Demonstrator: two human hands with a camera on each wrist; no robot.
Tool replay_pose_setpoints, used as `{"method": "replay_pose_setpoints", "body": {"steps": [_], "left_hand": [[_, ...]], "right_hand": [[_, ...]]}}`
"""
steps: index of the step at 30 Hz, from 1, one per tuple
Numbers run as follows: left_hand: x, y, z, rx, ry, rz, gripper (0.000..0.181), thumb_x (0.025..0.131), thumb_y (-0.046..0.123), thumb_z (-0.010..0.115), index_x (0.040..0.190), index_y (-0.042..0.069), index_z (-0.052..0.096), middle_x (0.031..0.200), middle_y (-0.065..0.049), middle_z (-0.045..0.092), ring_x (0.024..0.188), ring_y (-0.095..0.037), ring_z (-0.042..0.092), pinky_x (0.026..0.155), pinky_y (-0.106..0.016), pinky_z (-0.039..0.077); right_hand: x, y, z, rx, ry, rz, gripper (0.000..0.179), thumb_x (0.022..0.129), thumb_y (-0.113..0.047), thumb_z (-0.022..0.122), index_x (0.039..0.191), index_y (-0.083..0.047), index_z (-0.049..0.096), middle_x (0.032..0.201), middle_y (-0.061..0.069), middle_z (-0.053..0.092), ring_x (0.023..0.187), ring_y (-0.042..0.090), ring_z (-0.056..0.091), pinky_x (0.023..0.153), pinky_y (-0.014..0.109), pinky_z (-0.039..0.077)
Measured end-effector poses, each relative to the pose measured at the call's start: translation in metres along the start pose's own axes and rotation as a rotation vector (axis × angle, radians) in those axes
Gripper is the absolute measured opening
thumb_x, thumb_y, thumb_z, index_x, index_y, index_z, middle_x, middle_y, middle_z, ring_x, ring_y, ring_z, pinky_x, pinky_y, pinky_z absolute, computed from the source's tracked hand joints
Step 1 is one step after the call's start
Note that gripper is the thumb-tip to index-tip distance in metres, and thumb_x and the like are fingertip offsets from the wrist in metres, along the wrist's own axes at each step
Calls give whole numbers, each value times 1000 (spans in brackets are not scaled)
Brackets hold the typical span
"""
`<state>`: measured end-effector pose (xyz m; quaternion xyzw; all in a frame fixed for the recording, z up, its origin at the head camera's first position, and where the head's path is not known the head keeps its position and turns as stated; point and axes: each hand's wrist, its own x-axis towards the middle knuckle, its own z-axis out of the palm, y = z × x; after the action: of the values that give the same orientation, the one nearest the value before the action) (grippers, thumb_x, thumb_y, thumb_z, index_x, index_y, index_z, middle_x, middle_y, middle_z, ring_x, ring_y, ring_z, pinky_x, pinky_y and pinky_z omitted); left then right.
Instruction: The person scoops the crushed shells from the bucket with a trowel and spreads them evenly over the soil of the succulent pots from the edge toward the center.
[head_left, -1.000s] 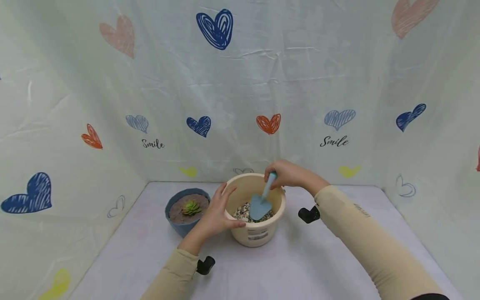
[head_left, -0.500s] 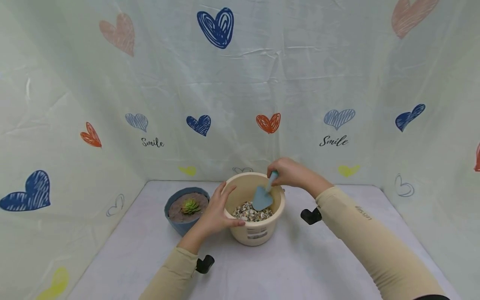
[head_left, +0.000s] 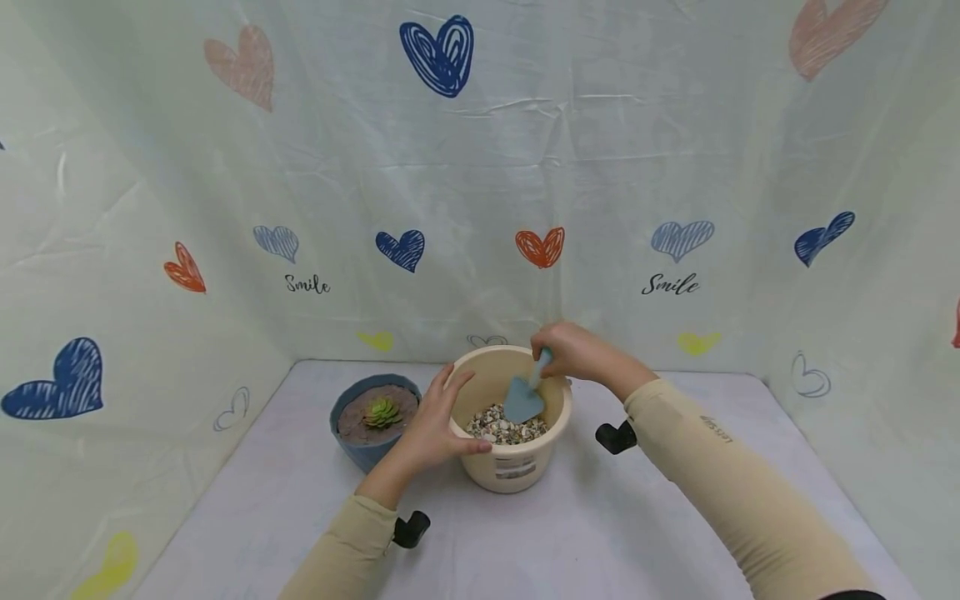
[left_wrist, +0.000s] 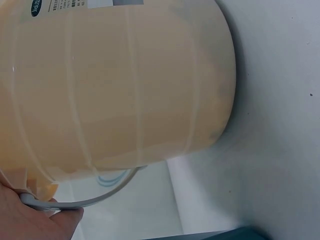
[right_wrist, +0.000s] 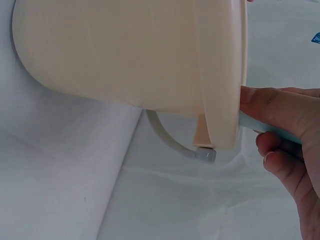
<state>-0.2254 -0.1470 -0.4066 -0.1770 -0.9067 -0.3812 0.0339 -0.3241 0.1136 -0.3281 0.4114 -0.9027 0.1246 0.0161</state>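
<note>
In the head view, a cream plastic bucket (head_left: 483,473) stands upright on the table with mixed small pebbles (head_left: 491,425) in its bottom. My left hand (head_left: 429,429) holds its left side, thumb along the front rim. The left wrist view shows the fingers at the end of the bucket's grey handle (left_wrist: 107,197). My right hand (head_left: 576,352) grips the handle of a light blue hand trowel (head_left: 522,402), whose blade points down inside the bucket over the pebbles. In the right wrist view, the thumb lies along the trowel handle (right_wrist: 272,129) right at the bucket rim.
Close on the bucket's left stands a blue pot (head_left: 356,450) filled with brownish soil, a green succulent (head_left: 382,412) in its middle. My left forearm passes in front of it. A heart-printed white sheet (head_left: 465,167) hangs behind and beside the white table (head_left: 660,517).
The trowel blade has risen from the pebbles and tilted, showing more of them. My right hand moved slightly up and right, then back a little. The left hand stays on the bucket.
</note>
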Motion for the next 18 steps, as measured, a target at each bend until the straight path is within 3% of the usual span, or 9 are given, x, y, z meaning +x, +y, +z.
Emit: {"method": "replay_pose_setpoints", "body": {"steps": [12,18], "left_hand": [[0,-2,2,-4,-12,18,107,69,42,88,155,21,27,162,-12,2,143,-46,8,100,-72,25],[0,-3,2,-12,-13,20,108,68,47,87,155,20,28,162,-12,2,143,-46,8,100,-72,25]], "right_hand": [[11,-7,24,1,74,-68,22,73,-11,86,82,-12,67,85,0,68,79,17,62,71,30,51],[17,-6,34,133,98,-21,19,73,-10,86,83,-13,69,81,-3,67,72,12,58,66,28,50]]}}
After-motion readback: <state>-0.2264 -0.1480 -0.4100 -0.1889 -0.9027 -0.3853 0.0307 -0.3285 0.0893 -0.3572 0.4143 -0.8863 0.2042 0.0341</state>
